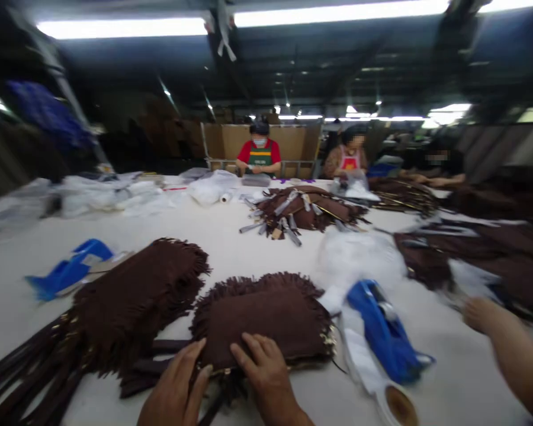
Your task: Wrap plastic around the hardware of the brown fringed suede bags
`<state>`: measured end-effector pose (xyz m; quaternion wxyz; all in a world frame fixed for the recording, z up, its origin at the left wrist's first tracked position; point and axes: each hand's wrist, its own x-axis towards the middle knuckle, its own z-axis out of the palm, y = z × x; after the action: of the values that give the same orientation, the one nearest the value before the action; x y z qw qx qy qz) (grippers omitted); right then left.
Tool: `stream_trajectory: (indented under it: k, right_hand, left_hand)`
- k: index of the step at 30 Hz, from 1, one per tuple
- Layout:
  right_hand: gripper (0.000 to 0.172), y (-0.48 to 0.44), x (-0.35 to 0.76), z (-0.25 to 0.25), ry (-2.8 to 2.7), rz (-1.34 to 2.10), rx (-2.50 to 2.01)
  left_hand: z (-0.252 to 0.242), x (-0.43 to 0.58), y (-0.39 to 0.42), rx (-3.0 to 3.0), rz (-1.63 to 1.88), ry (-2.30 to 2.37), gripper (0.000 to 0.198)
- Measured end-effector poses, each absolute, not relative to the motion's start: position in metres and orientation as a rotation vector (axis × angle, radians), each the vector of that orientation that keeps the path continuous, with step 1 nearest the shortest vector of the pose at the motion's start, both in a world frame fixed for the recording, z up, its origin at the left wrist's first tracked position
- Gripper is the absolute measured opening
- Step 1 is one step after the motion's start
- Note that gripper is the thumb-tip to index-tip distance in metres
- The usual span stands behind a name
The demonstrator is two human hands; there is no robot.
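Note:
A dark brown fringed bag point(262, 319) lies flat in front of me, with small gold-coloured fittings along its right and lower edges. My right hand point(266, 373) rests on its lower part, fingers spread over the brown cloth. At the bag's lower left corner is my left hand point(177, 384), its fingers stretched out and the thumb apart, touching the edge. Dark straps and fringe hang out between and beneath my hands, partly hidden. Left of this bag lies a second fringed brown piece point(137, 296), with long dark straps trailing to the lower left.
A blue tape dispenser point(384, 331) stands at right beside a tape roll point(400, 405) and white plastic point(359, 260). Another blue dispenser point(73, 269) lies left. Brown pieces point(311, 207) are heaped farther back. A co-worker's arm point(510, 349) reaches in from the right; several people sit across the table.

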<state>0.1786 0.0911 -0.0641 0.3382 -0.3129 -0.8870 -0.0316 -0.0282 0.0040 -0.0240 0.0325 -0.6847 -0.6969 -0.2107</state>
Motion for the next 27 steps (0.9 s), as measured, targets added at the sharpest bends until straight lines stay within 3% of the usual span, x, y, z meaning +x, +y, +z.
stream_trajectory:
  k: [3,7,11,20,27]
  right_hand:
    - [0.036,0.09,0.177,-0.061,-2.33,-0.006,-0.867]
    - [0.033,0.083,0.2,-0.057,-2.322,0.039,-0.911]
    - [0.02,0.083,0.257,-0.03,-2.188,0.206,-1.142]
    - [0.037,0.122,0.43,0.019,-1.559,-0.123,-1.959]
    - [0.028,0.139,0.421,0.013,-1.77,0.043,-1.904]
  left_hand:
    - [-0.057,-0.009,0.031,-2.209,-0.666,-1.876,0.064]
    - [-0.088,-0.001,0.049,-2.25,-0.62,-1.777,0.068]
    - [-0.082,-0.001,0.052,-2.224,-0.624,-1.758,0.068]
    - [-0.071,0.017,0.049,-2.177,-0.588,-1.884,0.071]
    - [-0.064,0.011,0.054,-2.207,-0.466,-1.824,0.084]
